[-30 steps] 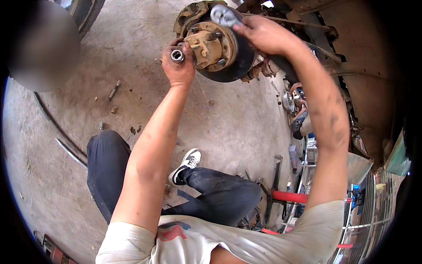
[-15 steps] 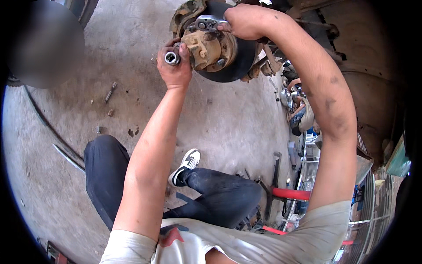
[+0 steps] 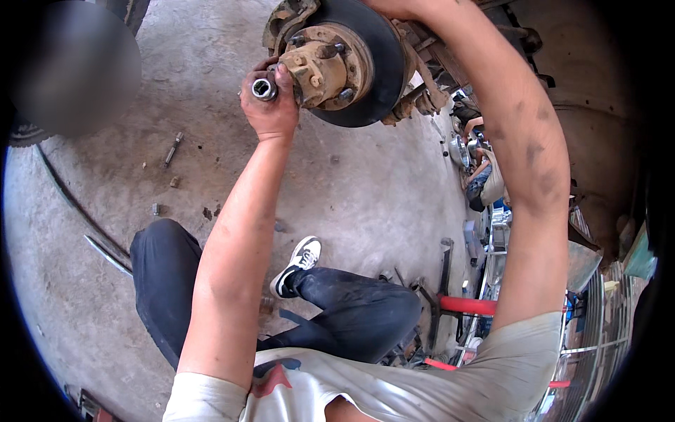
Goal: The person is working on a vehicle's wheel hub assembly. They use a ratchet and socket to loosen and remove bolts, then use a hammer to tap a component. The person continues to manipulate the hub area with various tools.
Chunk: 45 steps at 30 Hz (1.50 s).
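Note:
My left hand (image 3: pixel 271 112) is closed round a chrome socket (image 3: pixel 264 89), held end-on at the front of a rusty wheel hub (image 3: pixel 316 77). The hub, with several studs, sits on a dark brake disc (image 3: pixel 380 81), and a rusty caliper (image 3: pixel 280 21) is at its upper left. My right hand (image 3: pixel 390 8) reaches up over the disc's top to the top edge of the picture; its fingers are hidden, so I cannot tell what it holds. The ratchet is out of sight.
A long bolt (image 3: pixel 172 149) and small parts lie on the concrete floor, near a hose (image 3: pixel 70 198) at the left. My legs are below. A co-worker (image 3: pixel 485 176) sits among metal parts at the right, near a red tool (image 3: pixel 467 304). The vehicle's underside (image 3: pixel 590 119) fills the upper right.
My right hand has moved up over the disc, and the ratchet it held is no longer visible. My left hand and the socket have shifted a little up and left.

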{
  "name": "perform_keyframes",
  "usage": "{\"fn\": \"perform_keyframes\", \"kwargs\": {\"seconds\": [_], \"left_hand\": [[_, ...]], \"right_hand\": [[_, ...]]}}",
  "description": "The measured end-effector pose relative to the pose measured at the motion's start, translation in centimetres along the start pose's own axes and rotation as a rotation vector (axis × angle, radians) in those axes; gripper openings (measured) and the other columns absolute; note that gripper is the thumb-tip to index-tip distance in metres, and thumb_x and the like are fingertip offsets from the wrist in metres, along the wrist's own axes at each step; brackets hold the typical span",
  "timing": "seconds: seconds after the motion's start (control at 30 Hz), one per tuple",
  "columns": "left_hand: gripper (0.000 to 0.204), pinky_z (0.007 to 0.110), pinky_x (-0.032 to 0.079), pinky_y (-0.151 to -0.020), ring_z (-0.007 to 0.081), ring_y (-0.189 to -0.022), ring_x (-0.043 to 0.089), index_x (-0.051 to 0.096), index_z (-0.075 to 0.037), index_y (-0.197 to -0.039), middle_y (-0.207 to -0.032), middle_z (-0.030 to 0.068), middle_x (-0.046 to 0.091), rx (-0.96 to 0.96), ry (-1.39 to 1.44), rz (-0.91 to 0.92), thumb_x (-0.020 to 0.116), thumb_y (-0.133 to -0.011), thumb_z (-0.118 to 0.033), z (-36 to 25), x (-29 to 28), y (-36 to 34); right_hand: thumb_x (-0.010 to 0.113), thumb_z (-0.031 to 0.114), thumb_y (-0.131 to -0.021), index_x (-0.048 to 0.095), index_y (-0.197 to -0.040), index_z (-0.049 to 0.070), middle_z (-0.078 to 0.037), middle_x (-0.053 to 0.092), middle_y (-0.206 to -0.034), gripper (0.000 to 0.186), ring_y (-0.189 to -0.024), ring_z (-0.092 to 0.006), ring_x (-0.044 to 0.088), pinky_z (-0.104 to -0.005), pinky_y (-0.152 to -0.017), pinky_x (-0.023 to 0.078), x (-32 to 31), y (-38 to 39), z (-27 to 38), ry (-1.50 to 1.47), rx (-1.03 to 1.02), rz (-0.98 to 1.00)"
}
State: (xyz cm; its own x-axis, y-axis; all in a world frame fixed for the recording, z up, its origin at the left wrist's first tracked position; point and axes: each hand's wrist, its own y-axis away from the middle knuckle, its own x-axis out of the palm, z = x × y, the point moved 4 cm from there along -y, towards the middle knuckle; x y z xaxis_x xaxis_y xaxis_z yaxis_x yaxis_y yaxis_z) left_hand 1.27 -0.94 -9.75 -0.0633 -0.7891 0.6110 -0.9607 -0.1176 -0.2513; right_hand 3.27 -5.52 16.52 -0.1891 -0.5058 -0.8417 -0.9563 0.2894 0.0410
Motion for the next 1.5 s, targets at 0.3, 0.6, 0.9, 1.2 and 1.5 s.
{"fn": "perform_keyframes", "kwargs": {"seconds": [0.3,0.6,0.9,1.2,1.5], "left_hand": [[0.026,0.028,0.047,-0.081,0.0140,-0.084,0.058,0.060,0.002,-0.093,-0.094,0.0074,0.066,0.014,-0.013,0.034,0.068,-0.088,-0.022,0.6,0.3,0.7],[0.023,0.028,0.048,-0.080,0.0138,-0.084,0.059,0.061,0.001,-0.088,-0.096,0.0077,0.067,0.017,-0.067,0.020,0.069,-0.087,-0.021,0.2,-0.2,-0.2],[0.024,0.029,0.048,-0.079,0.0137,-0.083,0.059,0.060,0.001,-0.087,-0.094,0.0102,0.067,0.033,-0.052,0.007,0.069,-0.087,-0.021,0.5,-0.4,-0.9],[0.026,0.029,0.048,-0.079,0.0141,-0.083,0.059,0.060,0.001,-0.088,-0.095,0.0089,0.068,0.016,-0.038,0.010,0.070,-0.086,-0.023,0.7,-0.1,-0.2],[0.026,0.028,0.048,-0.079,0.0136,-0.083,0.059,0.063,0.001,-0.091,-0.092,0.0074,0.067,-0.034,-0.048,0.022,0.068,-0.088,-0.025,0.4,0.3,0.7]], "right_hand": [[0.055,0.024,-0.086,0.068,-0.089,0.002,-0.022,0.067,-0.090,0.026,-0.084,-0.0371,0.065,-0.0451,-0.074,0.052,-0.7,1.1,2.1,0.118,-0.195,0.045],[0.057,0.025,-0.083,0.072,-0.092,0.004,-0.020,0.067,-0.098,0.026,-0.089,-0.0339,0.066,-0.0423,-0.079,0.052,1.5,2.0,1.1,0.208,-0.042,0.388],[0.057,0.024,-0.084,0.071,-0.097,0.005,-0.019,0.068,-0.101,0.027,-0.096,-0.0318,0.065,-0.0409,-0.084,0.051,4.8,1.4,1.7,0.162,-0.192,0.478],[0.053,0.027,-0.089,0.069,-0.100,0.006,-0.019,0.068,-0.097,0.029,-0.093,-0.0351,0.065,-0.0432,-0.081,0.052,0.3,0.4,1.2,0.096,-0.164,0.027],[0.058,0.024,-0.085,0.071,-0.088,0.007,-0.020,0.067,-0.091,0.022,-0.084,-0.0362,0.066,-0.0434,-0.073,0.053,-2.5,0.7,0.7,0.153,-0.104,0.014]]}}
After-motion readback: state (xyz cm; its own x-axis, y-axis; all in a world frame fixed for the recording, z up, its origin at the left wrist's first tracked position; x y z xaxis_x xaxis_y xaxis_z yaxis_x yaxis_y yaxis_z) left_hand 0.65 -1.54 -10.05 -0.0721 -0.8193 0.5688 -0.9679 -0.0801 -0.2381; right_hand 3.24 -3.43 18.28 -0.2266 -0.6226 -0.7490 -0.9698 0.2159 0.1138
